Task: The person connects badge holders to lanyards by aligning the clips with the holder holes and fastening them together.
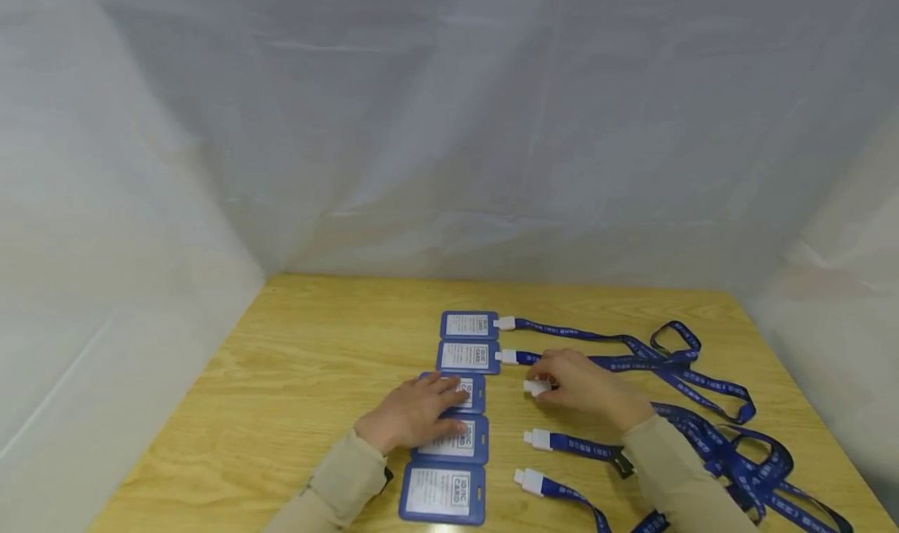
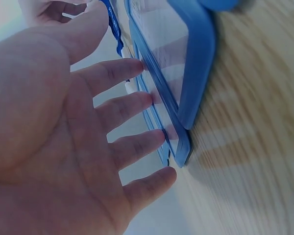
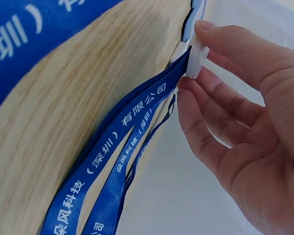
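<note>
My left hand [image 1: 410, 413] lies spread over the third blue badge holder [image 1: 478, 393] from the back, its fingers straight. In the left wrist view those fingertips [image 2: 157, 137] are right at the holders' surface. Part of the fourth holder [image 1: 481, 442] is covered by the same hand. To the right, my right hand [image 1: 588, 386] pinches the white plastic clip [image 1: 537, 387] of a blue lanyard between thumb and fingers. The right wrist view shows this clip [image 3: 196, 58] with the printed strap [image 3: 132, 117] trailing from it. A gap separates the clip from the third holder.
Two holders [image 1: 469, 325] at the back have lanyard clips [image 1: 504, 324] at their slots. Nearest me is a fifth holder [image 1: 442, 492]. Two more clips [image 1: 538, 439] lie facing the front holders. Lanyard straps [image 1: 744, 463] lie tangled on the wooden table [image 1: 295, 361] at right.
</note>
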